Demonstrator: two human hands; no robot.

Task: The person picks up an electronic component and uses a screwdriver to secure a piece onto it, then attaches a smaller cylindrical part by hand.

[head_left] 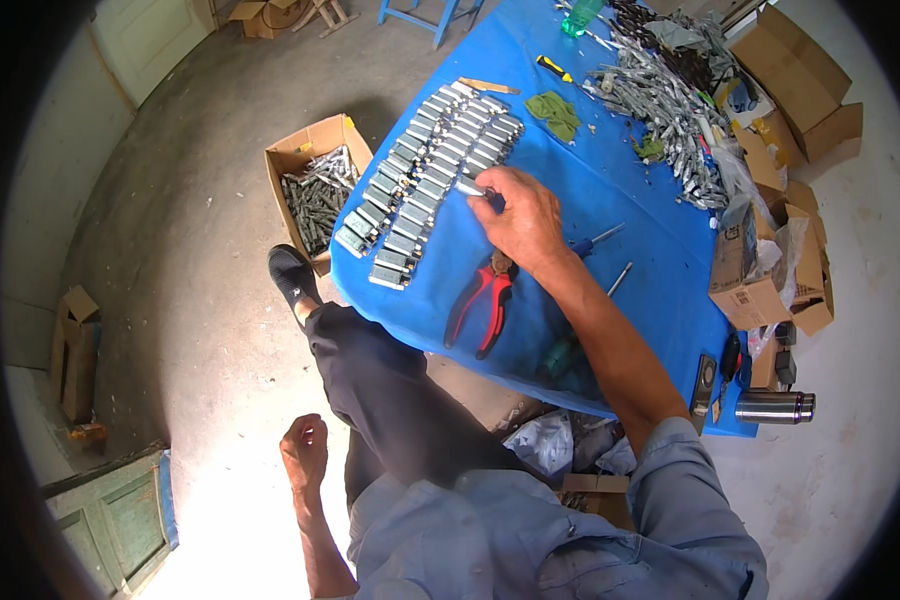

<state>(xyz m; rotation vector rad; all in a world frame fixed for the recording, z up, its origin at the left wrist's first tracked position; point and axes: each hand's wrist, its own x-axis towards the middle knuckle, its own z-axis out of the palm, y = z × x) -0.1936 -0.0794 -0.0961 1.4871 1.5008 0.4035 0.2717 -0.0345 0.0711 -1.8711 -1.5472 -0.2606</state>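
Note:
My right hand point(518, 215) is over the blue-covered table, thumb and fingers pinched on a small silvery metal part point(469, 187). It is right beside the rows of metal parts point(432, 186), rectangular pieces lined up side by side; my fingers hide some of their right edge. Below my right wrist lie pliers point(480, 312) with red and black handles. Screwdrivers point(620, 279) rest on the cloth, partly under my right forearm. Away from the table, my left hand point(305, 450) hangs by my left leg with its fingers curled in, and nothing shows in it.
An open cardboard box point(315, 190) of metal pieces stands on the floor left of the table point(630, 330). A heap of metal parts point(660, 120), a green cloth point(554, 116) and a yellow-handled tool point(554, 68) lie farther back. A steel flask point(774, 407) is at the right.

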